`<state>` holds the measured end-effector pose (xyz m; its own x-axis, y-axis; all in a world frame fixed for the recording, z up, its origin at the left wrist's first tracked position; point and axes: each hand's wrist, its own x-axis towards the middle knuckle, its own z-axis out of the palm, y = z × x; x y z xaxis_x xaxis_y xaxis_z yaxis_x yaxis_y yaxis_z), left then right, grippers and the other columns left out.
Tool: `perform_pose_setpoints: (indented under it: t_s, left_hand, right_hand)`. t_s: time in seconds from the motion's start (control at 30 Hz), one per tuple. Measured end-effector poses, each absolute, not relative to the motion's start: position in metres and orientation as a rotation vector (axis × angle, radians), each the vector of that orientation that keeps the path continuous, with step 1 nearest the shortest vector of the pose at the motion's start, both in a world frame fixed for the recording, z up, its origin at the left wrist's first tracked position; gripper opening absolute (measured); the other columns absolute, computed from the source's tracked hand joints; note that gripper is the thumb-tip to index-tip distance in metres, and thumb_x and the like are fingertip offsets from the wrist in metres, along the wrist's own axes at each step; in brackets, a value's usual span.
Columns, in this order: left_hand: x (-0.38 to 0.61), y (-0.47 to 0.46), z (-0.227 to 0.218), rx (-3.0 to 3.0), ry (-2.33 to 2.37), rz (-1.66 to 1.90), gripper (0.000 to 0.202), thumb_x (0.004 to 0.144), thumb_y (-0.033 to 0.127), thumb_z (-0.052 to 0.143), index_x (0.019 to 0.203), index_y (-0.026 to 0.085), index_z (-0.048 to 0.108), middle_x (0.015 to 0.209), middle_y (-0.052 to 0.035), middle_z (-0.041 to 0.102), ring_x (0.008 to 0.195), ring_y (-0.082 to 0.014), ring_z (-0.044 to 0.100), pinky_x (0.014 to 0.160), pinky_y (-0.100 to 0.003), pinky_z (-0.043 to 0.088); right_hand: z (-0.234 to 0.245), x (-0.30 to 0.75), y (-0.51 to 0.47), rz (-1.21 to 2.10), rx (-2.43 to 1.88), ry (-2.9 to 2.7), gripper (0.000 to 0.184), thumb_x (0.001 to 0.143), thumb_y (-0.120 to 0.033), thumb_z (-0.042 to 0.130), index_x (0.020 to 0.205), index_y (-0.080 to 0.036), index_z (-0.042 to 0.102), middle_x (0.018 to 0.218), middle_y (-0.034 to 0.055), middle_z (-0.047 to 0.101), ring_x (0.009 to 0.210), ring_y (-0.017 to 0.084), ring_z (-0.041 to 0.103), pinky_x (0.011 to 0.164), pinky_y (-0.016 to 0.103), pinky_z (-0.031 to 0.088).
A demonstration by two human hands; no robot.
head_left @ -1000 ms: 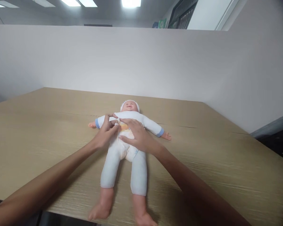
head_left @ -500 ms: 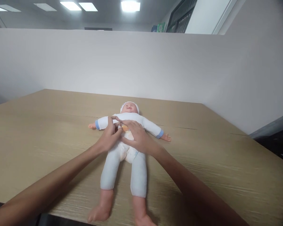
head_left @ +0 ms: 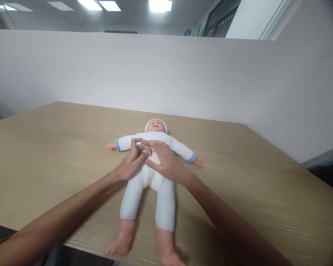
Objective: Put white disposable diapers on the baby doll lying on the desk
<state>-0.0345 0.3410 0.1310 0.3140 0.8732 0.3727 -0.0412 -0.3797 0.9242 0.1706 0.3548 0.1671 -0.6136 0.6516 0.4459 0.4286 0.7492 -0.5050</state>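
A baby doll (head_left: 148, 192) in a white suit with blue cuffs and a white cap lies on its back on the wooden table (head_left: 58, 155), feet toward me. Both my hands rest on its belly, over a white diaper (head_left: 152, 179) with an orange patch. My left hand (head_left: 131, 160) has its fingers curled in a pinch at the diaper's upper edge. My right hand (head_left: 165, 160) lies over the belly, its fingers bent and pressing on the diaper front beside the left fingertips.
White partition walls (head_left: 166, 74) close off the table at the back and on the right. The table's near edge (head_left: 72, 245) runs just under the doll's feet. A dark gap opens at the far right.
My fingers have drawn closer together over the doll's belly and now cover most of the orange patch. The view has shifted slightly.
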Motion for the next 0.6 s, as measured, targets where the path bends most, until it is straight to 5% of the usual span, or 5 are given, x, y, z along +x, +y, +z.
perform_pose_setpoints:
  t_s: [0.27, 0.47, 0.6]
  left_hand:
    - [-0.04, 0.348, 0.129, 1.614, 0.755, 1.232, 0.035, 0.112, 0.044, 0.061, 0.139, 0.029, 0.044, 0.111, -0.0037, 0.066, 0.109, -0.02, 0.062, 0.099, -0.035, 0.048]
    - [-0.043, 0.346, 0.128, 1.525, 0.76, 1.232, 0.034, 0.111, 0.045, 0.064, 0.135, 0.027, 0.049, 0.129, -0.0094, 0.074, 0.12, -0.0236, 0.067, 0.103, -0.039, 0.049]
    - [-0.047, 0.333, 0.145, 1.518, 0.815, 1.23, 0.035, 0.109, 0.048, 0.066, 0.134, 0.027, 0.057, 0.131, -0.0109, 0.077, 0.118, -0.027, 0.07, 0.103, -0.042, 0.05]
  right_hand:
    - [0.159, 0.165, 0.362, 0.399, -0.812, -2.307, 0.041, 0.106, -0.041, 0.064, 0.143, -0.023, 0.058, 0.142, 0.0122, 0.066, 0.138, 0.032, 0.056, 0.123, 0.052, 0.04]
    - [0.151, 0.171, 0.37, 0.511, -0.693, -2.24, 0.069, 0.105, -0.05, 0.061, 0.165, -0.026, 0.038, 0.168, 0.0127, 0.049, 0.156, 0.033, 0.044, 0.131, 0.057, 0.033]
    - [0.161, 0.174, 0.359, 0.587, -0.634, -2.003, 0.054, 0.108, -0.04, 0.054, 0.159, -0.026, 0.042, 0.167, 0.0127, 0.051, 0.157, 0.03, 0.045, 0.129, 0.055, 0.039]
